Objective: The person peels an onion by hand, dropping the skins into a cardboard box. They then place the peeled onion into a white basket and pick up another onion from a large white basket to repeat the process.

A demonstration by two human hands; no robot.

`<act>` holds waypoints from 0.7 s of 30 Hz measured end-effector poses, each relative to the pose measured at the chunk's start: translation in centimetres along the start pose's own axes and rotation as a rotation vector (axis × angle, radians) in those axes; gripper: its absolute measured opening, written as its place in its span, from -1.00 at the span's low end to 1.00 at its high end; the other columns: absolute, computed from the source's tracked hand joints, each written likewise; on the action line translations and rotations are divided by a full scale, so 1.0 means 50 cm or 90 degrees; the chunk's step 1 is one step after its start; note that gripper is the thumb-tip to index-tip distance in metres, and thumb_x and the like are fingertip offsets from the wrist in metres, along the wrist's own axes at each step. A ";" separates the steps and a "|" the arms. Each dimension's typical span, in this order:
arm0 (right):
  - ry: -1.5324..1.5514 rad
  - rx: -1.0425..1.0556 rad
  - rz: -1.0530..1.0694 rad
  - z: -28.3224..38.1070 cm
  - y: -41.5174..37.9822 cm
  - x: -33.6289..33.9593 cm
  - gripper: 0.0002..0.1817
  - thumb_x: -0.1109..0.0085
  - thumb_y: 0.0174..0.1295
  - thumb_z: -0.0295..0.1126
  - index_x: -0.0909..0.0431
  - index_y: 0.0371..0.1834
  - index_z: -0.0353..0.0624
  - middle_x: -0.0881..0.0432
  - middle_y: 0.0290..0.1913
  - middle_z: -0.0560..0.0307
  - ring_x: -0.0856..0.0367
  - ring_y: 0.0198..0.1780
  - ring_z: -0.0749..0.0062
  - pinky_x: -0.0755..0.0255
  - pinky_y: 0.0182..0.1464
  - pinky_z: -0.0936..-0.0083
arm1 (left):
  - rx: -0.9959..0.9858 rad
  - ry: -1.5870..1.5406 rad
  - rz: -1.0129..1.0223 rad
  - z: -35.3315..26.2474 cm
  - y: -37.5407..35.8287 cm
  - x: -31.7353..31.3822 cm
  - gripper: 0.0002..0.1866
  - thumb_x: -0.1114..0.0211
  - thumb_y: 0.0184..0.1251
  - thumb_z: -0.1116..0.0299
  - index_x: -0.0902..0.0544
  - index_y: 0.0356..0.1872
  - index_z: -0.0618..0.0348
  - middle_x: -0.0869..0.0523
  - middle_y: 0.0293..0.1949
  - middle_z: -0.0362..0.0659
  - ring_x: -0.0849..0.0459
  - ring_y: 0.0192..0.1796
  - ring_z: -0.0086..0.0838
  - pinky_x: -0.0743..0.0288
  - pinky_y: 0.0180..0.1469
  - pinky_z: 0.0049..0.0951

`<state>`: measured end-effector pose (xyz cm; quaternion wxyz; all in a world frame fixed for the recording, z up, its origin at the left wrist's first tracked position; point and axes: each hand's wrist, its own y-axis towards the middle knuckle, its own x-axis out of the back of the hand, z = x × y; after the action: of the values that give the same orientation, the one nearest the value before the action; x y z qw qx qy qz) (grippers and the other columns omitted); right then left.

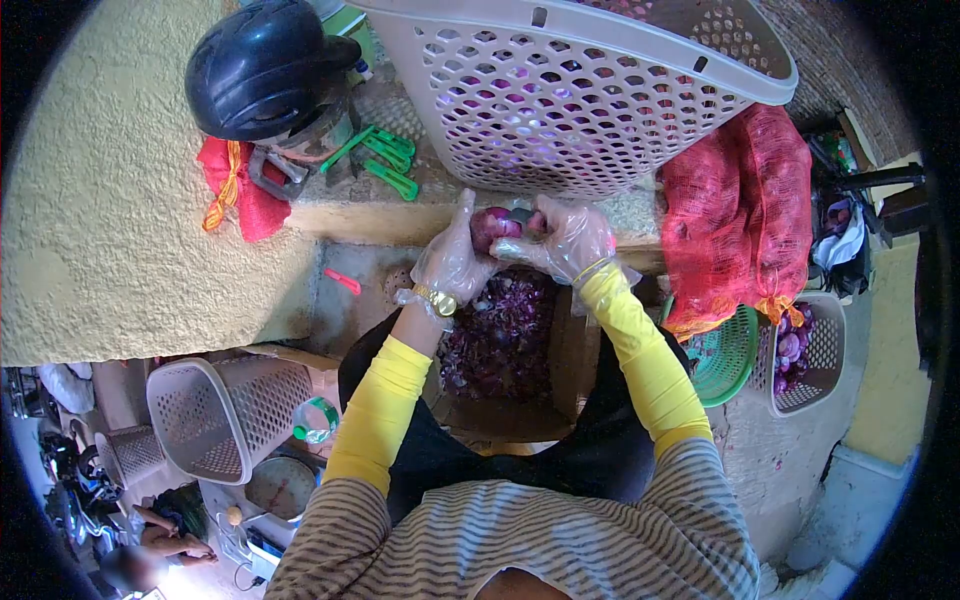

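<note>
In gloved fingers, my left hand (448, 262) grips a red onion (488, 228), just in front of the large crate. My right hand (574, 240), gloved too, is closed against the onion's right side. A small greyish and reddish thing shows between its fingers, but I cannot make out what it is. Below both hands, between my knees, a cardboard box (572, 355) holds a heap of purple onion skins (498, 335). Beyond the hands, on the ledge, stands a large perforated plastic crate (590, 110) with onions showing through its holes.
Red net sacks of onions (735, 215) lean at the right, above a green basket (728, 365) and a crate of onions (795, 355). A black helmet (265, 70) and green plastic pieces (388, 160) are on the left ledge. An overturned crate (230, 410) and another person (165, 545) are lower left.
</note>
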<state>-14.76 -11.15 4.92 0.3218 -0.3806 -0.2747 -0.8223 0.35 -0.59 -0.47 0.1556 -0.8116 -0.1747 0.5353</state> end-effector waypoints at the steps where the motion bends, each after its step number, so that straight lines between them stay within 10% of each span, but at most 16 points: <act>1: -0.009 0.000 0.008 -0.002 0.000 -0.001 -0.31 -0.49 -0.22 0.42 -0.58 -0.52 -0.03 -0.62 -0.61 0.07 -0.65 -0.54 0.08 -0.52 -0.40 0.22 | -0.007 0.022 0.020 -0.002 -0.001 -0.001 -0.34 0.02 0.57 -0.19 -0.45 0.23 0.29 -0.64 0.10 0.04 -0.68 0.09 -0.20 -0.65 0.14 -0.06; 21: -0.023 0.051 0.083 -0.026 0.005 -0.019 -0.30 -0.34 -0.05 0.46 -0.62 -0.60 -0.06 -0.63 -0.62 -0.01 -0.66 -0.53 0.01 -0.53 -0.37 0.13 | 0.036 0.094 -0.008 -0.011 -0.012 -0.005 -0.33 0.05 0.58 -0.19 -0.51 0.14 0.36 -0.66 0.07 0.06 -0.69 0.10 -0.20 -0.62 0.21 0.00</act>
<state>-14.65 -11.89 3.48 0.3849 -0.3992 -0.2878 -0.7808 0.71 -0.20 0.21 0.1945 -0.8429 -0.1526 0.4779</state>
